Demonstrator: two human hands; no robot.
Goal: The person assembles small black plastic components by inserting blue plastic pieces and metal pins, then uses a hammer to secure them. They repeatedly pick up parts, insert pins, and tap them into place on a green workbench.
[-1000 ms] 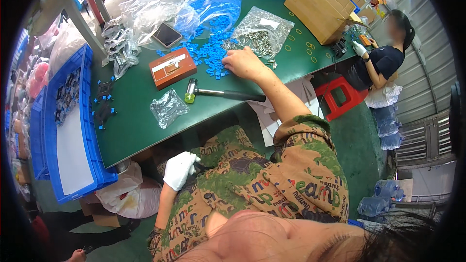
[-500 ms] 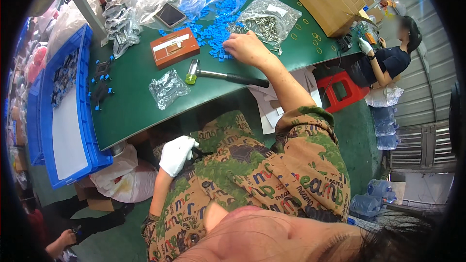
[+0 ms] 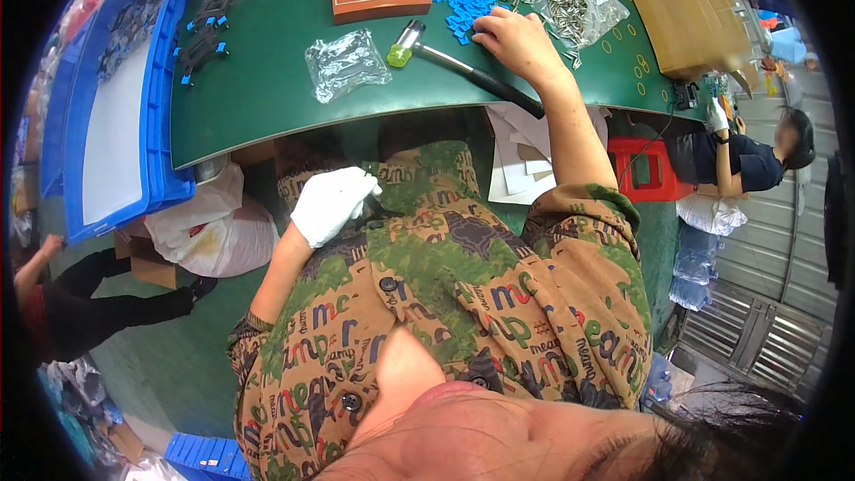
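Observation:
My left hand (image 3: 331, 205), in a white glove, is closed around a small black part (image 3: 380, 208) held over my lap; most of that part is hidden by the glove and blends with the clothing. My bare right hand (image 3: 519, 43) rests at the near right side of a pile of small blue plastic pieces (image 3: 469, 2). Its fingers are bent together, and anything between their tips is hidden. Beside it lies an open clear bag of metal pins (image 3: 570, 2), some spilled. A hammer (image 3: 459, 67) with a black grip lies just nearer to me.
A brown box (image 3: 380, 7) and a clear plastic bag (image 3: 347, 67) lie left of the hammer. Black parts with blue ends (image 3: 203, 49) sit further left, near a blue crate (image 3: 160, 151). Yellow rings (image 3: 641, 64) and a cardboard box (image 3: 681, 13) are on the right. A co-worker (image 3: 753, 156) sits beyond.
The view has shifted, so the table sits higher in the picture. My right hand stays at the blue pieces, its fingers slightly more toward the pile's near edge. The left keeps its hold.

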